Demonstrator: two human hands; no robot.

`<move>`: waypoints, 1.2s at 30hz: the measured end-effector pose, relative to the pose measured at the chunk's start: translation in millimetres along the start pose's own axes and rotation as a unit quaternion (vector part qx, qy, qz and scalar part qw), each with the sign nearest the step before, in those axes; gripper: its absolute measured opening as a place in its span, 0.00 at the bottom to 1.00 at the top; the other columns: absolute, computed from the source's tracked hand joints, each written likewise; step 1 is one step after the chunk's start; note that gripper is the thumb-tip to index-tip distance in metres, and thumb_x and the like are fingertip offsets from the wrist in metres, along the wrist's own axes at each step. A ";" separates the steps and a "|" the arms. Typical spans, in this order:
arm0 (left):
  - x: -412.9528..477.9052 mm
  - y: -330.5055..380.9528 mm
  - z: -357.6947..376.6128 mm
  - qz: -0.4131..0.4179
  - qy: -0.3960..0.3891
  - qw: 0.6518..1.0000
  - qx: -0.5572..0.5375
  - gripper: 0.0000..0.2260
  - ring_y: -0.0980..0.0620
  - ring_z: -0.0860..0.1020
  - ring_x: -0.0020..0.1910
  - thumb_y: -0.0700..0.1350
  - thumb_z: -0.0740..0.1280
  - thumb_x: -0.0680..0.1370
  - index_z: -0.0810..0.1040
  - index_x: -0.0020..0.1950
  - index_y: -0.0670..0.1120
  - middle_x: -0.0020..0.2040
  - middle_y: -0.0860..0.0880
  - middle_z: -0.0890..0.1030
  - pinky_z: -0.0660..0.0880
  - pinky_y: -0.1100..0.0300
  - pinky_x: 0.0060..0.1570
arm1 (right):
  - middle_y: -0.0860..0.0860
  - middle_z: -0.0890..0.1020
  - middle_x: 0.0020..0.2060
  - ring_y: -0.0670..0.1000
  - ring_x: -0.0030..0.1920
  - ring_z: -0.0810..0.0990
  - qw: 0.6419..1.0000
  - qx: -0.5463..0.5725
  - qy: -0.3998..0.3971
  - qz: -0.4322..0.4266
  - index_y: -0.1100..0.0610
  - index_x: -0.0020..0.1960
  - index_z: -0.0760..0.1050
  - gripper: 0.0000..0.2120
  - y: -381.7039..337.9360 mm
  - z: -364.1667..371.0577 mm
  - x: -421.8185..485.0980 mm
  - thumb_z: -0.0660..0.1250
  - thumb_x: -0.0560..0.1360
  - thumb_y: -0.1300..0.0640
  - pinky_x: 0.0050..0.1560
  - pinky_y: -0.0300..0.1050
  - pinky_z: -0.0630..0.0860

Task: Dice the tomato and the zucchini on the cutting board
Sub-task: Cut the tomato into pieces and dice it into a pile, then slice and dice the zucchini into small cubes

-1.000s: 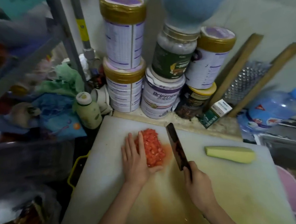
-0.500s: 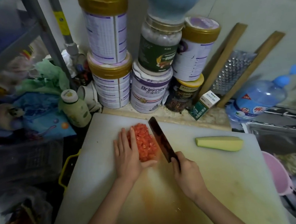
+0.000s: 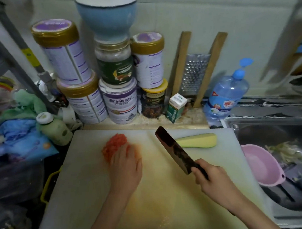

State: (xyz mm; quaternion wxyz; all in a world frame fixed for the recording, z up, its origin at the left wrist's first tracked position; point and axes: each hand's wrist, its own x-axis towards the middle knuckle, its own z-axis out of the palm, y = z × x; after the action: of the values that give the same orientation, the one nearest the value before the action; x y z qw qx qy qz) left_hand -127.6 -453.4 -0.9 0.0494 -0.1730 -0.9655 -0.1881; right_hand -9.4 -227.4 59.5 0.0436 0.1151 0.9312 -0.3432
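Presses flat, straight fingers of the left hand (image 3: 126,163) on the chopped tomato (image 3: 113,144), at 11 o'clock on the cutting board (image 3: 90,181). Grips the knife (image 3: 174,150) with curled fingers of the right hand (image 3: 214,181). Probably goes for the zucchini (image 3: 198,141) next: at 1 o'clock, lying long from 9 to 3, nearer the right hand.

Backs onto a pale tiled wall (image 3: 228,10); sits between a grey metal rack (image 3: 16,68) at left and a steel sink (image 3: 272,122) at right; dimly lit.
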 end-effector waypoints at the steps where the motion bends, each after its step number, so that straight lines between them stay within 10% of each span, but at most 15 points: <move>1: 0.1 11.4 1.5 -0.002 -0.002 1.000 -0.009 0.20 0.38 0.80 0.55 0.49 0.63 0.74 0.80 0.59 0.39 0.57 0.39 0.80 0.77 0.44 0.54 | 0.51 0.79 0.30 0.49 0.29 0.77 1.000 0.007 -0.001 0.002 0.49 0.46 0.72 0.04 8.1 -9.0 -3.1 0.61 0.80 0.54 0.34 0.47 0.73; 17: 24.9 188.5 66.7 -0.031 -0.108 0.994 0.014 0.26 0.41 0.74 0.64 0.52 0.64 0.80 0.67 0.74 0.41 0.68 0.42 0.74 0.72 0.49 0.60 | 0.51 0.80 0.32 0.44 0.29 0.76 0.995 0.080 -0.044 0.049 0.46 0.47 0.73 0.03 163.0 -133.5 -4.7 0.61 0.79 0.51 0.34 0.42 0.73; 23: 63.5 202.5 90.7 0.003 -0.173 0.982 0.081 0.38 0.45 0.58 0.77 0.63 0.62 0.78 0.52 0.80 0.46 0.79 0.45 0.58 0.56 0.52 0.73 | 0.43 0.78 0.27 0.43 0.30 0.76 0.990 0.116 -0.041 0.068 0.48 0.40 0.71 0.09 189.7 -142.7 -2.8 0.61 0.79 0.54 0.31 0.34 0.70; 36: 99.6 211.1 118.9 0.075 -0.231 0.967 0.080 0.33 0.44 0.70 0.65 0.59 0.70 0.75 0.65 0.76 0.48 0.67 0.46 0.72 0.68 0.52 0.61 | 0.48 0.79 0.33 0.44 0.33 0.77 0.987 0.127 -0.045 0.086 0.46 0.43 0.71 0.06 223.3 -150.4 -6.6 0.62 0.78 0.53 0.36 0.31 0.70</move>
State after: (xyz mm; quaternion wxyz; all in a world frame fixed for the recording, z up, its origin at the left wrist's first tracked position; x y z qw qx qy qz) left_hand -149.8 -193.2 -21.8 -0.1476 -0.2790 -0.9470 -0.0606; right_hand 51.2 33.7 34.4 0.0998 0.1836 0.8636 -0.4588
